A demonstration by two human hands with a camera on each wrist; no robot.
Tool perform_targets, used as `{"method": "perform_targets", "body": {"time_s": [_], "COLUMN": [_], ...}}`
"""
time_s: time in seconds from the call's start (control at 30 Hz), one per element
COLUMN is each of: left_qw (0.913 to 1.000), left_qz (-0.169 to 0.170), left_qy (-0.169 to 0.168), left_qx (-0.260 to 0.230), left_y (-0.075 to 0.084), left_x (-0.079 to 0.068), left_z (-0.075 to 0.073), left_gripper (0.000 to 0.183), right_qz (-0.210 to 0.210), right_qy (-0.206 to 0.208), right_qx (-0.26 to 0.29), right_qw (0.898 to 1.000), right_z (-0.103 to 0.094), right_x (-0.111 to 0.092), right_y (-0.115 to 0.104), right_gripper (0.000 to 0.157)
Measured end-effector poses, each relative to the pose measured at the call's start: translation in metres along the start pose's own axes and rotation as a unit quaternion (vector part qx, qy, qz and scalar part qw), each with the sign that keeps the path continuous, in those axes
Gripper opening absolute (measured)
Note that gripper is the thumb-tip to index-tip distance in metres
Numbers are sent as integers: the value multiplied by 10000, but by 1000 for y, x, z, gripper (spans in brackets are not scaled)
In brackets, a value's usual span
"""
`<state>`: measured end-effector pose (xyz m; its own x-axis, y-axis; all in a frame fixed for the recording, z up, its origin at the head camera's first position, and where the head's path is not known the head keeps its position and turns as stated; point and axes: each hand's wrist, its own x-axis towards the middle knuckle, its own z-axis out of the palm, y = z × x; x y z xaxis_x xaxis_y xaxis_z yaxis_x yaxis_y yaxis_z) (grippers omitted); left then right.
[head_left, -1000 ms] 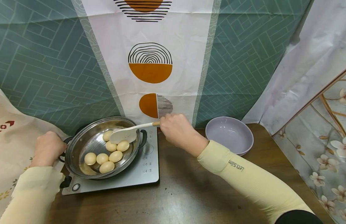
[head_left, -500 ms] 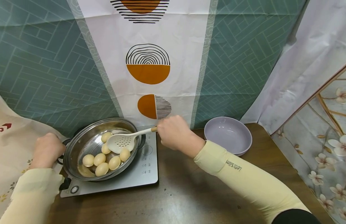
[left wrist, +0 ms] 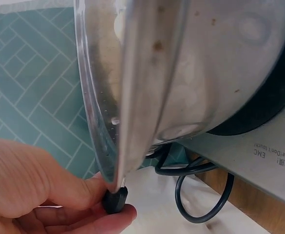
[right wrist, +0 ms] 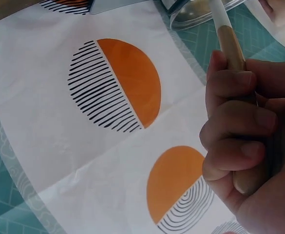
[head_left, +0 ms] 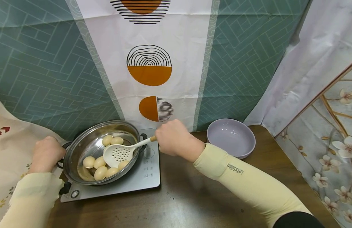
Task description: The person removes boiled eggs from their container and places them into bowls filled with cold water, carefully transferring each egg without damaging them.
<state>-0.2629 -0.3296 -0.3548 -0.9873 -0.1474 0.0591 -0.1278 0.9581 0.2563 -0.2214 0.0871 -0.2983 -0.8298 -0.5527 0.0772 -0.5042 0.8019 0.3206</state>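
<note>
Slanting over the right rim of the pan (head_left: pixel 90 145), the spoon (head_left: pixel 121 154) has its white, perforated head among the eggs (head_left: pixel 89 162). Seven of these show, two on the far side and five nearer, and the head partly covers some of them. The pan sits on the cooker (head_left: pixel 149 174), at the left of the desk (head_left: pixel 193 193). On the cooker's edge, the left wrist view shows "EMC" upside down and, cut off, "surface!(Don't touch!" with characters beside it; the markings on the panel to the right are too small to read. Dark print on the right sleeve (head_left: pixel 258 182) seems to read "Let's Slim". Black cables (left wrist: pixel 196 170) loop by the cooker. Well to the right stands a lilac bowl (head_left: pixel 231 137); a pale cloth (head_left: pixel 19 139) lies at the far left. Behind hangs a green sheet (head_left: pixel 244 57) with a white middle band and orange half circles. The left hand (head_left: pixel 47 152) pinches the pan's black left handle (left wrist: pixel 114 200), thumb above and fingers below. The right hand (head_left: pixel 174 139) is wrapped round the spoon's wooden grip, fingers curled.
</note>
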Motion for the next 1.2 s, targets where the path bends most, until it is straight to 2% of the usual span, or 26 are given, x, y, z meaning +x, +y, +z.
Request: {"method": "perform_targets", "body": {"time_s": [0.23,0.43,0.63,0.83,1.0,1.2], "left_qw": [10000,9999,9998,9997,9999,9998], "left_qz": [45,99,151,163,54,143], "left_qy": [16,89,124,140,78,97], "left_qx": [-33,-4,24,94,69,70], "left_y": [-3,-4,-2,-2,-2,-2], "left_x": [-4,-5,-6,-7,-5,-6], "left_z": [2,2,0,-1,-1,-1], "left_gripper": [16,15,15,16,16,16], "right_qz": [64,173,342,521,591,446], "right_qy": [-168,-682,-1169,-1427,-1353,-618], "right_qx": [52,296,862,1378,1363,585], "right_qw": [9998,9971,9888,9787,9796,9954], "right_z": [0,-2,-1,2,3,3], "right_x": [5,10,13,15,15,13], "right_y": [-1,1,8,14,14,8], "right_gripper": [17,18,17,17,15,15]}}
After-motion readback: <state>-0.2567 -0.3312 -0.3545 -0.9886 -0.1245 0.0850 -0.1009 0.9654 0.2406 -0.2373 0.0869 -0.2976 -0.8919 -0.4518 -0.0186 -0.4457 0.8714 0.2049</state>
